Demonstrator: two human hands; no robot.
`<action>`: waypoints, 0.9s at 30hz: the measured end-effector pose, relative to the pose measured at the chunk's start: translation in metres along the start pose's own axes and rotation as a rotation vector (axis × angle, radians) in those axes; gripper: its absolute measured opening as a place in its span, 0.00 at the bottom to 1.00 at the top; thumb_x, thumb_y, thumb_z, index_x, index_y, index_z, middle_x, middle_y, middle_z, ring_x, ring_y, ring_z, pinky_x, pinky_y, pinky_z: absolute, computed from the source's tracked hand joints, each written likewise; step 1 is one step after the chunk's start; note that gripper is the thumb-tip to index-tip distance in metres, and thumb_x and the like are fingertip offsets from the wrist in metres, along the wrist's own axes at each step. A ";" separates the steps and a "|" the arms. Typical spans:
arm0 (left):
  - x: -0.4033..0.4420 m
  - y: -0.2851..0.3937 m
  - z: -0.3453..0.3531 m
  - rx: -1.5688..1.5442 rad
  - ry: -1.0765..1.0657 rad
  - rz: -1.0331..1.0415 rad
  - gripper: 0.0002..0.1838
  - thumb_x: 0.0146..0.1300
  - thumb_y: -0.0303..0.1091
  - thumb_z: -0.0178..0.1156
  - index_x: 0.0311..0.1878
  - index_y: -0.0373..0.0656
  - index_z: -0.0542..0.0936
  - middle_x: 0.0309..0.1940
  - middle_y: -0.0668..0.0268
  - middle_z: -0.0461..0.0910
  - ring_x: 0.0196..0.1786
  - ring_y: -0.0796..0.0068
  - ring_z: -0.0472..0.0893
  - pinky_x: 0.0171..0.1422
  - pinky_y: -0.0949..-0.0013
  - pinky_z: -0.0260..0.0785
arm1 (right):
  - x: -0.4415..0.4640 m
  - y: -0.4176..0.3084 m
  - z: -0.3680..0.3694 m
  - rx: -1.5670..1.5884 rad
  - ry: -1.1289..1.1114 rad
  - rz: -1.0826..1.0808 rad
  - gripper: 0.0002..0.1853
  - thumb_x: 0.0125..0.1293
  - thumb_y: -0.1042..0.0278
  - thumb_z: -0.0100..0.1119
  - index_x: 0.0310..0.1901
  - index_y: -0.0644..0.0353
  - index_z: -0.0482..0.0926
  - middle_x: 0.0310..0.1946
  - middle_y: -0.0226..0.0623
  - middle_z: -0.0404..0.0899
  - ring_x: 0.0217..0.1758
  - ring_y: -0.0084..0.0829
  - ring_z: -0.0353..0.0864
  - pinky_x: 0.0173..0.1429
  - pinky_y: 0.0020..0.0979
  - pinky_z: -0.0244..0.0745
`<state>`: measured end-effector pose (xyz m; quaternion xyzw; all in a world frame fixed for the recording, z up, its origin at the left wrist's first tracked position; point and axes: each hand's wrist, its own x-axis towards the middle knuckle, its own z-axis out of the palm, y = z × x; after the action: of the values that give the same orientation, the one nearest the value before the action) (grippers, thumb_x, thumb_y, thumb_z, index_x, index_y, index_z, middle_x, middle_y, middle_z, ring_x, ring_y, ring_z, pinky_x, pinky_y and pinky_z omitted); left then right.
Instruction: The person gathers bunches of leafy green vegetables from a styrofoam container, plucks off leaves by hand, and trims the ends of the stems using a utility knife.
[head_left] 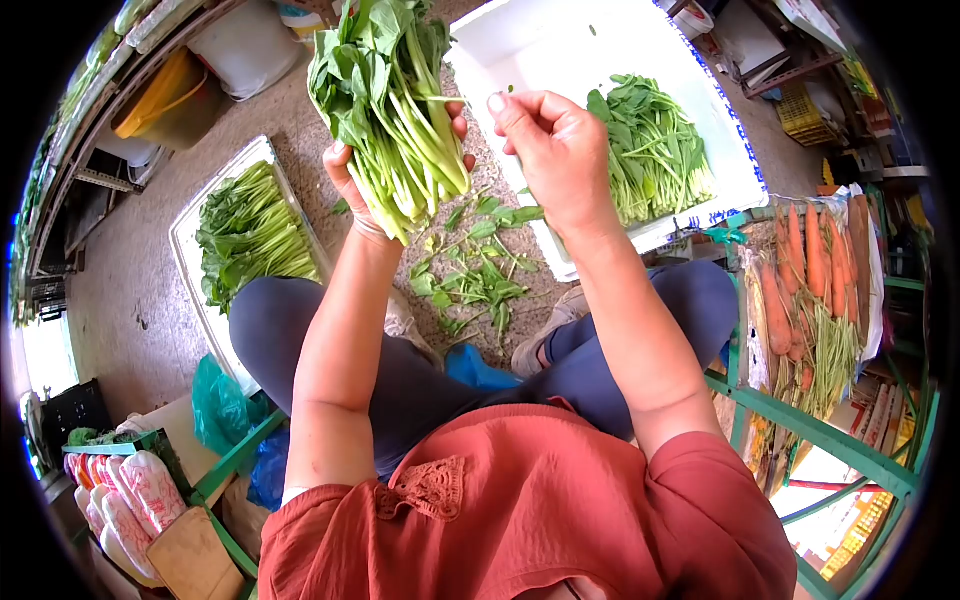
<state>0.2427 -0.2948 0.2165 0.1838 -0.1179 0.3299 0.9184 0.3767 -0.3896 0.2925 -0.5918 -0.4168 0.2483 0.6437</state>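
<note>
My left hand (352, 188) is wrapped round a thick bunch of leafy greens (400, 120), its pale stems toward me and its leaves pointing away. My right hand (562, 150) is raised just right of the bunch, fingers curled and thumb against them. Whether a small piece is pinched there, I cannot make out; a tiny green bit (511, 89) shows near the thumb tip. Loose leaves and stems (478, 265) are scattered on the floor below, between my shoes. More greens (655, 150) lie in a white foam box (500, 50) behind my right hand.
At left, a white tray (185, 240) holds greens (255, 230) laid in a row. Carrots (805, 265) lie on a green-framed rack (820, 425) at right. Buckets (175, 95) stand at upper left. Teal bags (222, 405) and patterned mitts (135, 500) are at lower left.
</note>
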 end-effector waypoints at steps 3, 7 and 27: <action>0.000 -0.003 0.001 -0.078 -0.006 -0.028 0.52 0.46 0.63 0.61 0.69 0.37 0.58 0.60 0.46 0.66 0.58 0.53 0.72 0.58 0.45 0.72 | 0.013 -0.020 -0.004 0.063 -0.015 0.076 0.10 0.62 0.63 0.64 0.35 0.63 0.81 0.24 0.28 0.79 0.24 0.15 0.73 0.28 0.17 0.66; 0.001 -0.005 0.000 -0.182 -0.104 -0.090 0.52 0.44 0.61 0.61 0.68 0.37 0.59 0.57 0.45 0.67 0.56 0.53 0.73 0.56 0.44 0.73 | 0.037 -0.042 -0.015 0.188 0.087 -0.013 0.08 0.61 0.65 0.64 0.33 0.61 0.81 0.25 0.28 0.79 0.25 0.15 0.73 0.25 0.15 0.63; 0.004 -0.013 -0.007 -0.186 0.151 0.056 0.41 0.48 0.51 0.58 0.65 0.37 0.66 0.56 0.46 0.73 0.57 0.49 0.76 0.66 0.53 0.69 | -0.024 0.011 0.009 -0.649 0.046 -0.464 0.21 0.63 0.50 0.59 0.47 0.59 0.79 0.38 0.36 0.76 0.36 0.30 0.78 0.41 0.27 0.76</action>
<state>0.2545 -0.2986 0.2079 0.0690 -0.0837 0.3560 0.9282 0.3590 -0.4022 0.2755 -0.6602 -0.5816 -0.0616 0.4713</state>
